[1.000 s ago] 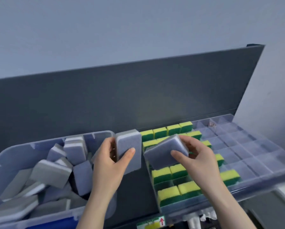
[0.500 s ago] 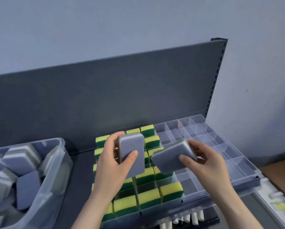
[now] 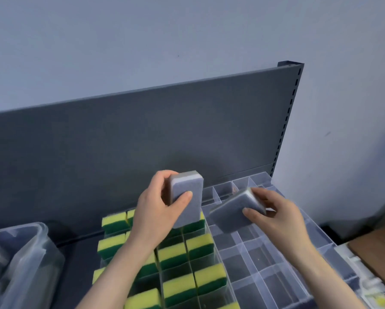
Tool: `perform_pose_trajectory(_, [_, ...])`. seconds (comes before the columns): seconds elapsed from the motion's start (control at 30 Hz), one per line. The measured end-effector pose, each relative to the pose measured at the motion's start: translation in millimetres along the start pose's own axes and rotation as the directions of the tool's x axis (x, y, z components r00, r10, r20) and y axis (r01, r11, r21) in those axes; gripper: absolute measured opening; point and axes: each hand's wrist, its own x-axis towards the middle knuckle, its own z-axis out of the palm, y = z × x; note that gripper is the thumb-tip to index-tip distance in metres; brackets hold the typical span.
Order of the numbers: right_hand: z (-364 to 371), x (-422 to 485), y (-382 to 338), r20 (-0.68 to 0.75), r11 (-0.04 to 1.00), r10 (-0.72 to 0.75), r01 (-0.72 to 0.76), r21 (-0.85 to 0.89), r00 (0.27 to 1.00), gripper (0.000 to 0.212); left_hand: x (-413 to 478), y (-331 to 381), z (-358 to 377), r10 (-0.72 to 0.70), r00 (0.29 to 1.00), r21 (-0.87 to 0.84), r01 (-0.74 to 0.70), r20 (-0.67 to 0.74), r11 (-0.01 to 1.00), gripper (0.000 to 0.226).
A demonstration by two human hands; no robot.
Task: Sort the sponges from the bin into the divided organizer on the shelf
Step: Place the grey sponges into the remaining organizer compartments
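Observation:
My left hand (image 3: pixel 155 210) grips a grey sponge (image 3: pixel 188 197) upright, thumb on its front face, above the yellow-and-green sponges (image 3: pixel 198 244) that fill the organizer's left compartments. My right hand (image 3: pixel 274 217) holds a second grey sponge (image 3: pixel 233 214), tilted, over the bare compartments in the middle of the clear divided organizer (image 3: pixel 276 264). The clear bin (image 3: pixel 30 253) with more grey sponges is at the lower left, partly out of frame.
A dark grey shelf back panel (image 3: pixel 142 141) rises behind the organizer, with a slotted upright (image 3: pixel 287 121) at its right end. A brown surface with packaged items (image 3: pixel 374 253) lies at the lower right. The right compartments of the organizer hold nothing.
Both hands, each with its grey sponge, have moved right from the bin side to over the organizer. The view has swung right, so the bin now sits at the left edge.

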Motion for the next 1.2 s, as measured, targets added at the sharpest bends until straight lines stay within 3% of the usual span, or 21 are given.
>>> perform_pose_trajectory(0.33, [12,79,28,0.01,0.986,-0.01,0.012,-0.169,1.0,0.038,68,-27,41,0.036,0.996,0.006,-0.036,0.077,0.999,0.041])
perform_pose_trajectory(0.57, [20,101,49,-0.001,0.96,-0.056,0.054,-0.276,0.998,0.037,70,-37,68,-0.008,0.997,0.185,-0.008,0.083,0.983,0.039])
perform_pose_trajectory(0.73, [20,120,61,0.114,0.927,-0.119,0.152,-0.342,0.986,0.036,68,-37,88,-0.072,0.99,0.276,0.037,0.118,0.96,0.035])
perform_pose_trajectory(0.87, [16,134,60,0.265,0.845,-0.227,0.324,-0.426,0.937,0.038,72,-37,89,-0.115,0.981,0.378,0.049,0.153,0.924,0.033])
perform_pose_trajectory(1.0, [17,153,46,0.477,0.774,-0.182,0.425,-0.469,0.86,0.041,77,-31,89,-0.114,0.971,0.462,0.004,0.211,0.887,0.033])
perform_pose_trajectory(1.2, [25,171,29,0.571,0.689,-0.163,0.507,-0.518,0.805,0.045,89,-27,95,-0.08,0.954,0.512,-0.083,0.288,0.855,0.036])
